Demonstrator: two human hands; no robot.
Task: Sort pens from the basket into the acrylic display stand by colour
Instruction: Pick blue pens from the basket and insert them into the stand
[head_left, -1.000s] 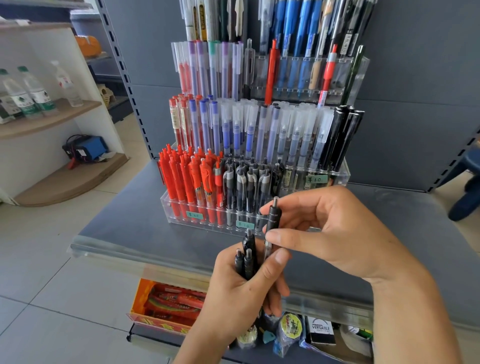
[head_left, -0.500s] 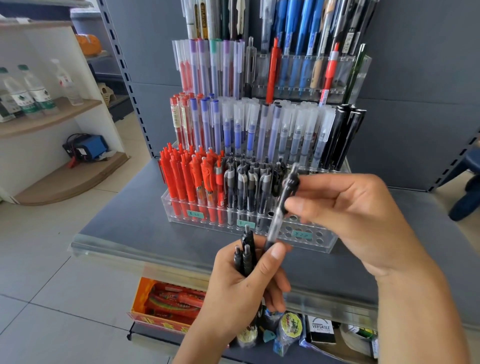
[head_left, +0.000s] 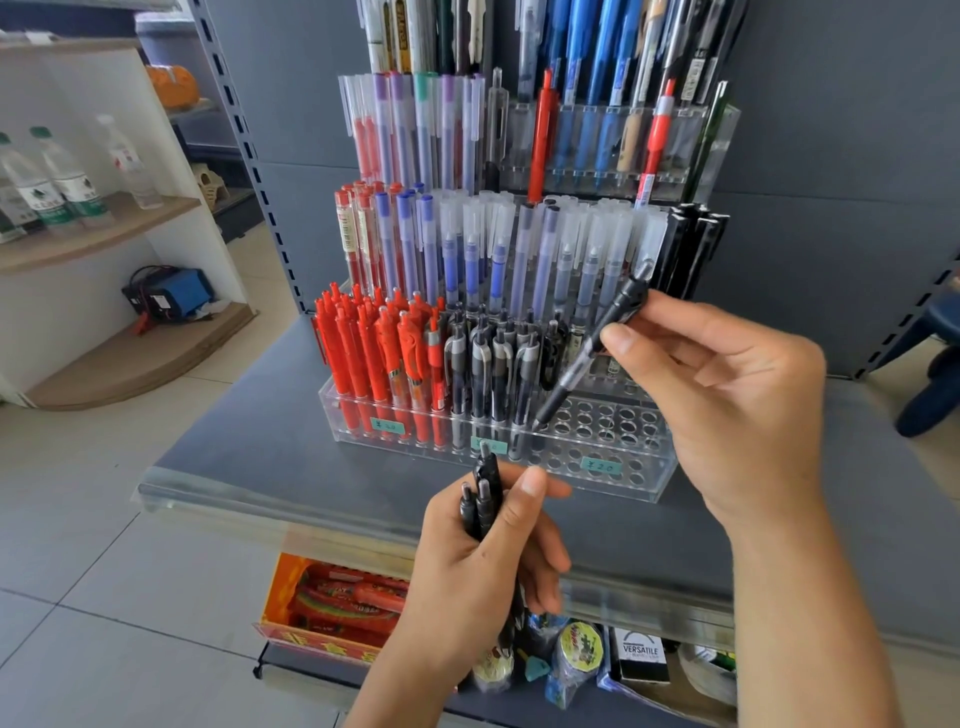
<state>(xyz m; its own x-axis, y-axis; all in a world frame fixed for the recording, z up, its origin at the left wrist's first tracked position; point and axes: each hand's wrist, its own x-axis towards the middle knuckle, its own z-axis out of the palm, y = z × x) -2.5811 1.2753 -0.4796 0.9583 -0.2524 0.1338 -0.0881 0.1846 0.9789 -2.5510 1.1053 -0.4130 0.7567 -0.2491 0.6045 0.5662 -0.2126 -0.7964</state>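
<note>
A tiered acrylic display stand sits on the grey shelf. Its lowest tier holds several red pens on the left and several black pens in the middle, with empty holes to the right. My right hand pinches one black pen, tilted, its tip touching a hole just right of the black group. My left hand grips a small bundle of black pens upright in front of the stand. No basket is in view.
Upper tiers carry blue, clear-capped, purple and red pens. The grey shelf has a clear front lip. An orange box and small packets lie on the shelf below. A white shelf unit with water bottles stands at left.
My right hand drew one black pen out of the bundle, lifted it up and right, then tilted its tip down onto a hole in the stand. My left hand stayed put.
</note>
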